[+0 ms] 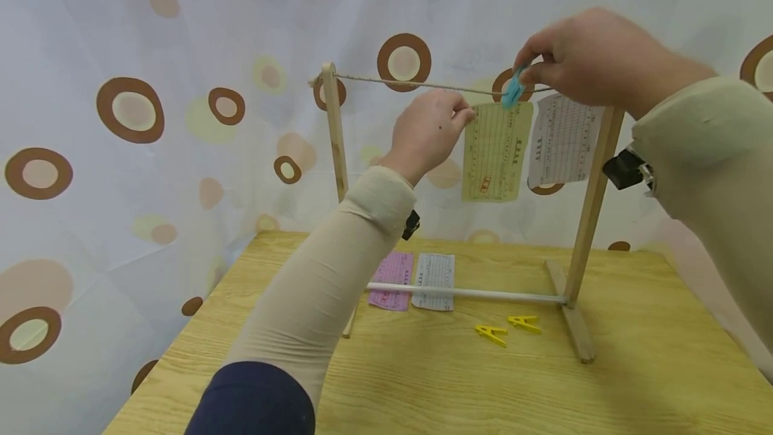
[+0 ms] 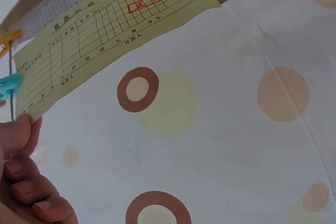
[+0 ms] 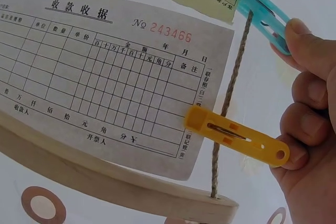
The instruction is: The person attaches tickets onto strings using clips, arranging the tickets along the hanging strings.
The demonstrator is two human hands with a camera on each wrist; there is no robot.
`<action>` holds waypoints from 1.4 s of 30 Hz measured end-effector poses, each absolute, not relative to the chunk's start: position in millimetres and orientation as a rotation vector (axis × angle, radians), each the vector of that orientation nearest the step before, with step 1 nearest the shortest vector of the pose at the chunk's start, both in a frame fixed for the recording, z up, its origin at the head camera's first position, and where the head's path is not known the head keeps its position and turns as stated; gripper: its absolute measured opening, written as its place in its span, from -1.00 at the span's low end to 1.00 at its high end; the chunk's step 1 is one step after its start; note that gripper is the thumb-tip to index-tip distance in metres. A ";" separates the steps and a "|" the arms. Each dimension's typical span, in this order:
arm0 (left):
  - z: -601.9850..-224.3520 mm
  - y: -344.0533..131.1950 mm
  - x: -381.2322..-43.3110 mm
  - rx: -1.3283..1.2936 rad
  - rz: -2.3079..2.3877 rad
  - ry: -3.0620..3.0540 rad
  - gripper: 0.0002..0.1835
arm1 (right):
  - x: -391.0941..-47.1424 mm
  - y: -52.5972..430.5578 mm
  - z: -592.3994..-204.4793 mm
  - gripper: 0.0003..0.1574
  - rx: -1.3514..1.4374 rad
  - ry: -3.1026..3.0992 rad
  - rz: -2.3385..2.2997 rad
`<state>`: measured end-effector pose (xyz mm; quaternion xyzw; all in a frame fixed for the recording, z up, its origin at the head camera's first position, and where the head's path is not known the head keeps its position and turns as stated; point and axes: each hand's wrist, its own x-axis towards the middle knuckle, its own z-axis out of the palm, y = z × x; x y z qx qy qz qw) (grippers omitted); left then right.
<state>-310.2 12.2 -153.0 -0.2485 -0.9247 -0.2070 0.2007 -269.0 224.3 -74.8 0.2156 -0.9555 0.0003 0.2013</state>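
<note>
A yellow receipt slip [image 1: 492,163] hangs at the rope [image 1: 417,84], its printed side with a red stamp facing me. My left hand [image 1: 429,127] pinches its upper left corner between thumb and forefinger, as the left wrist view also shows. With thumb and forefinger, my right hand [image 1: 594,59] pinches a blue clothespin [image 3: 257,6], whose jaws are over the rope and at the slip's top edge. Farther right, a white receipt slip [image 3: 115,72] hangs from the rope by an orange-yellow clothespin [image 3: 236,132], close to my right hand's lower fingers.
The rope runs between two wooden posts [image 1: 594,203] of a stand, joined low down by a white rod [image 1: 501,295]. On the wooden table [image 1: 435,381] lie a pink slip [image 1: 395,274], another white slip [image 1: 435,272] and two yellow clothespins [image 1: 492,334]. A patterned curtain hangs behind.
</note>
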 end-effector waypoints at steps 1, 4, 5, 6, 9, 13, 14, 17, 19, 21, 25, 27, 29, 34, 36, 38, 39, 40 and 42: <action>-153.0 12.5 -310.0 -0.697 -0.582 -2.591 -0.71 | -269.1 223.8 -75.1 -0.57 0.603 -2.681 -0.017; -153.3 12.9 -309.9 -0.707 -0.587 -2.607 -0.71 | -268.9 222.4 -74.9 -0.49 0.607 -2.719 -0.087; -153.6 12.9 -309.9 -0.710 -0.588 -2.611 -0.71 | -268.9 222.1 -74.8 -0.46 0.613 -2.726 -0.111; -153.8 12.8 -309.9 -0.713 -0.589 -2.614 -0.71 | -268.7 221.9 -74.4 -0.44 0.619 -2.731 -0.138; -154.2 12.2 -310.0 -0.724 -0.600 -2.612 -0.72 | -268.0 221.4 -73.6 -0.39 0.636 -2.735 -0.202; -154.4 10.3 -310.8 -0.724 -0.619 -2.602 -0.74 | -267.1 220.4 -72.9 -0.36 0.662 -2.713 -0.266; -154.5 9.7 -311.1 -0.726 -0.622 -2.596 -0.74 | -266.9 220.1 -72.8 -0.36 0.669 -2.703 -0.277; -155.4 7.8 -312.0 -0.739 -0.642 -2.574 -0.77 | -265.6 219.3 -73.0 -0.34 0.679 -2.670 -0.301; -156.5 6.4 -312.6 -0.749 -0.655 -2.563 -0.77 | -264.4 219.0 -73.7 -0.32 0.702 -2.632 -0.318; -158.0 5.0 -313.0 -0.755 -0.671 -2.553 -0.78 | -263.0 219.4 -75.5 -0.31 0.739 -2.578 -0.329; -160.9 2.6 -313.5 -0.764 -0.675 -2.552 -0.76 | -257.9 223.1 -82.4 -0.33 0.793 -2.460 -0.327; -162.6 1.4 -313.3 -0.772 -0.669 -2.558 -0.76 | -254.7 225.7 -86.6 -0.35 0.807 -2.414 -0.316; -164.1 0.2 -312.9 -0.783 -0.660 -2.562 -0.75 | -251.3 228.3 -90.8 -0.39 0.815 -2.377 -0.297; -169.4 -4.3 -311.7 -0.808 -0.663 -2.565 -0.74 | -244.8 233.7 -100.3 -0.48 0.862 -2.281 -0.241; -171.7 -6.7 -310.8 -0.816 -0.677 -2.567 -0.74 | -242.5 235.7 -103.3 -0.48 0.869 -2.250 -0.228; -174.2 -9.3 -309.6 -0.826 -0.682 -2.565 -0.73 | -240.0 237.1 -105.4 -0.45 0.860 -2.240 -0.213; -175.4 -10.7 -309.0 -0.829 -0.681 -2.566 -0.73 | -238.9 237.6 -106.4 -0.43 0.854 -2.239 -0.204; -176.7 -12.0 -308.3 -0.834 -0.677 -2.566 -0.72 | -237.5 238.0 -107.7 -0.42 0.842 -2.241 -0.196; -179.3 -14.5 -306.3 -0.841 -0.670 -2.573 -0.71 | -234.9 238.9 -110.7 -0.40 0.831 -2.245 -0.181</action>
